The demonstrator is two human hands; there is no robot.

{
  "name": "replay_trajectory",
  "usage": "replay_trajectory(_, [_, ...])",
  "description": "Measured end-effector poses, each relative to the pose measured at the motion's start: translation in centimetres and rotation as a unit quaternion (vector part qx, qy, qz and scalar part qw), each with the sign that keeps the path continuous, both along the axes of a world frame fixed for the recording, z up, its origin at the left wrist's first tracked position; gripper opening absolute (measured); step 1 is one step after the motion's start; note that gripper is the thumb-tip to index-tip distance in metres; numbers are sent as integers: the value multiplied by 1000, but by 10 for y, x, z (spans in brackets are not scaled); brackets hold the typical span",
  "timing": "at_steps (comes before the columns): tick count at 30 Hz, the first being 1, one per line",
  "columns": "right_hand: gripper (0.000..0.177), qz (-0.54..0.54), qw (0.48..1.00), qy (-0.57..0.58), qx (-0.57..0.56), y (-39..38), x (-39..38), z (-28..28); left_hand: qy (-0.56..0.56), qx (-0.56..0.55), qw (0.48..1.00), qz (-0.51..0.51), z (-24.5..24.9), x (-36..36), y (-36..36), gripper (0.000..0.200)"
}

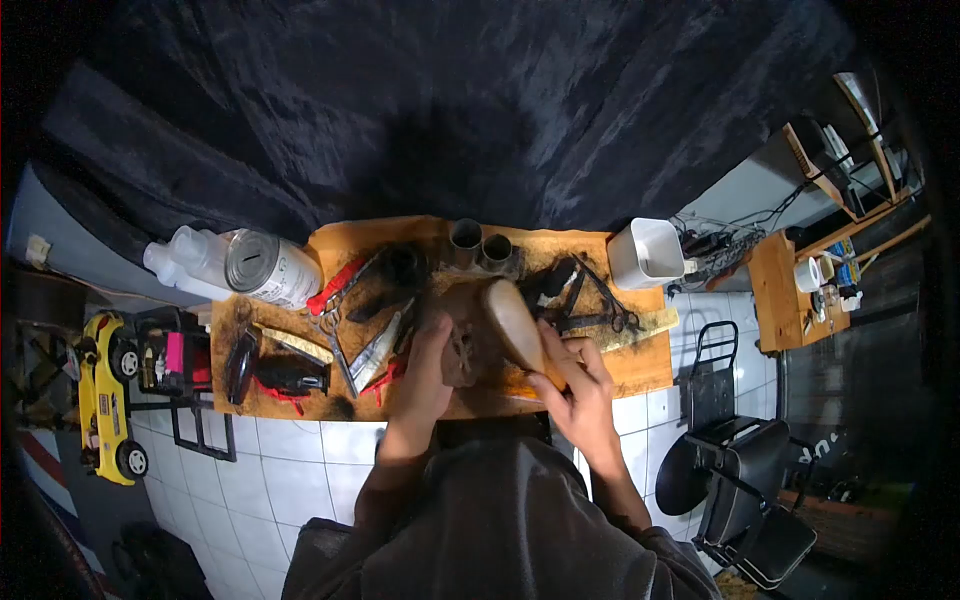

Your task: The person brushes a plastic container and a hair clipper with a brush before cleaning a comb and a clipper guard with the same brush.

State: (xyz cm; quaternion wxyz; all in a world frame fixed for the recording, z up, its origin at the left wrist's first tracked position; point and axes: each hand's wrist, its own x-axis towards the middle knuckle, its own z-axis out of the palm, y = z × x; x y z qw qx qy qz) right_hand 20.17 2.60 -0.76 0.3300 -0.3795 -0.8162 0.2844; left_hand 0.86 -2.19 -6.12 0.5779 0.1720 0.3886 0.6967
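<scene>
My right hand (580, 395) is closed around the handle of a wooden brush (512, 322), its pale rounded back turned up. To the left, my left hand (428, 375) is beside a brown, dusty object (460, 345) that I cannot make out clearly; its fingers are partly hidden, and whether it grips that object does not show. Both hands are over the front middle of a wooden table (650, 365) strewn with dark bits. Scissors (330, 325) and a folded pale-bladed tool (378, 350) lie left of my left hand. More scissors (618, 318) lie beyond my right hand.
Two metal cups (465, 238) stand at the table's back. A white container (645, 254) is at the back right, a can (270, 268) at the back left. Black clippers (290, 376) lie front left. A black chair (750, 480) stands right, a yellow toy car (104, 400) left.
</scene>
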Motion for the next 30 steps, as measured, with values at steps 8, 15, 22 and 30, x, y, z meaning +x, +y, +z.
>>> replay_trajectory(8, [55,65,994,-80,-48,-11,7,-9,24,154,987,24,0,-12,9,79])
replay_trajectory(15, [55,50,991,-14,-123,-4,9,2,112,164,976,92,21,-4,13,95])
replay_trajectory(22, [53,166,980,-28,-111,-19,-5,-7,86,231,959,139,23,-12,16,96])
replay_trajectory(30, [52,47,974,-32,-218,-7,-3,12,126,206,962,129,14,5,12,88])
